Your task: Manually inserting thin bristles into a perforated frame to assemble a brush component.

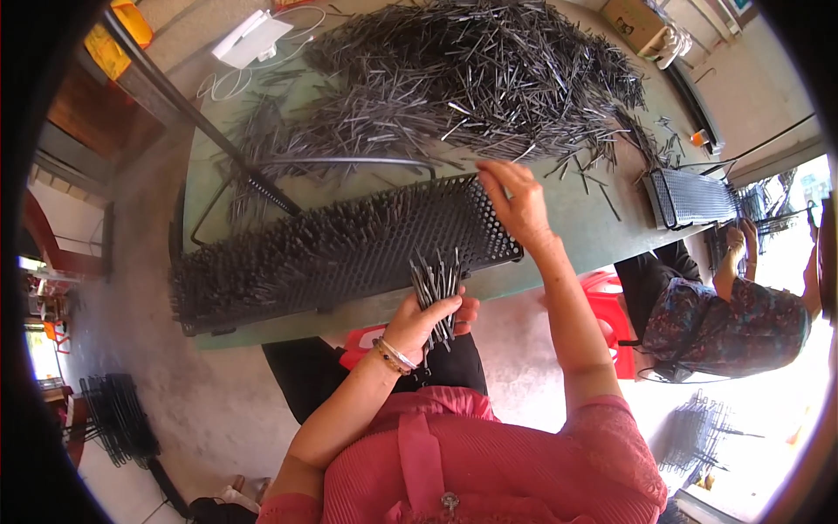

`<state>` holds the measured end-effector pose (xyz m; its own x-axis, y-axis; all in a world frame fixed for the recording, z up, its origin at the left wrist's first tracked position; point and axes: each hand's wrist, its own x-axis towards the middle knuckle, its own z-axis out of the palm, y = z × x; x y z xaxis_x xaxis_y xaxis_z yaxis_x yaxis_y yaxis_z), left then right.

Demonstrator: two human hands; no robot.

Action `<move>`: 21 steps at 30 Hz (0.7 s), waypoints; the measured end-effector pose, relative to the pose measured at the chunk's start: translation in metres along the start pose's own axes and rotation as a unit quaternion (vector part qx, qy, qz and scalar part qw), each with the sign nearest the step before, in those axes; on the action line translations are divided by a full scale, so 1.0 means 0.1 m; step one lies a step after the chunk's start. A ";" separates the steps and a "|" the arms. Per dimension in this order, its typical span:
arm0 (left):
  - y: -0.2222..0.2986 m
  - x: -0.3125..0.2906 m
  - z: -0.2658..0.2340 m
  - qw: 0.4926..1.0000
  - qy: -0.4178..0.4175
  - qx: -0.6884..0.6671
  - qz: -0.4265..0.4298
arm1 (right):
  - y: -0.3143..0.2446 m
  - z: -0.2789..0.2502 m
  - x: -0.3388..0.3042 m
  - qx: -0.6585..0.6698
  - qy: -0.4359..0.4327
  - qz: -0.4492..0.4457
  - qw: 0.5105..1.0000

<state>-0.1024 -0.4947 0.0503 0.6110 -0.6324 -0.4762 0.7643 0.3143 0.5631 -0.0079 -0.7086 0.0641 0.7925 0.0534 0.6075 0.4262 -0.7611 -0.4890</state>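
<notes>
My left hand (412, 327) is closed round a bundle of thin dark rods (436, 278), which stick up between thumb and fingers in front of my body. Just beyond it lies a long black perforated rack (393, 249) at the table's near edge. Many rods stand upright in its holes across the left and middle parts, while bare holes show toward the right end. Over that right end my right hand (517, 203) is bent with thumb and fingers drawn together; whatever is between the fingertips is too small to make out.
A large heap of loose dark rods (489, 65) covers the far part of the glass-topped table (576, 210). A metal bar frame (349, 161) stands behind the rack. At right, another person (724, 327) works beside a second perforated rack (698, 196). A red stool (611, 310) stands between us.
</notes>
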 end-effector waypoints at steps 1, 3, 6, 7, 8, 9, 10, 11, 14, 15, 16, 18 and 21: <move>0.01 0.01 -0.01 1.000 0.010 0.002 0.004 | 0.05 -0.04 -0.02 0.017 0.025 0.012 0.999; 0.00 -0.05 -0.06 1.000 0.014 0.009 0.012 | 0.05 -0.13 -0.16 0.066 0.048 0.112 0.990; -0.01 -0.09 -0.14 0.999 0.021 0.026 0.024 | 0.13 -0.05 -0.46 0.165 0.005 0.291 0.942; -0.01 -0.08 -0.16 0.999 0.023 0.023 0.022 | 0.11 -0.04 -0.50 0.232 -0.021 0.336 0.912; -0.01 -0.09 -0.16 0.999 0.018 0.023 0.025 | 0.09 0.00 -0.53 0.261 -0.005 0.340 0.904; -0.01 -0.09 -0.18 0.999 0.016 0.020 0.024 | 0.05 0.07 -0.51 0.293 0.007 0.341 0.893; -0.01 -0.09 -0.20 0.999 0.015 0.017 0.025 | 0.02 0.04 -0.48 0.332 -0.005 0.377 0.864; 0.00 -0.10 -0.21 0.999 0.016 0.022 0.023 | -0.04 0.02 -0.45 0.383 -0.010 0.398 0.834; -0.02 -0.10 -0.27 0.999 -0.006 0.014 0.035 | 0.00 0.02 -0.48 0.352 -0.019 0.378 0.856; -0.03 -0.13 -0.29 0.999 -0.006 0.010 0.033 | -0.03 0.05 -0.47 0.352 -0.020 0.377 0.856; -0.03 -0.17 -0.32 0.999 -0.006 0.006 0.031 | -0.06 0.07 -0.47 0.352 -0.022 0.376 0.857; -0.06 -0.20 -0.37 1.000 -0.009 -0.003 0.029 | -0.05 0.11 -0.51 0.335 -0.031 0.364 0.869; -0.11 -0.24 -0.43 0.999 -0.009 -0.012 0.041 | -0.05 0.17 -0.59 0.343 -0.021 0.335 0.877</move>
<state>-0.1172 -0.4524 0.0266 0.6678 -0.6168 -0.4166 0.7166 0.3817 0.5838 -0.0498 -0.6973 0.0198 0.9748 -0.2219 0.0221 0.0084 -0.0628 -0.9980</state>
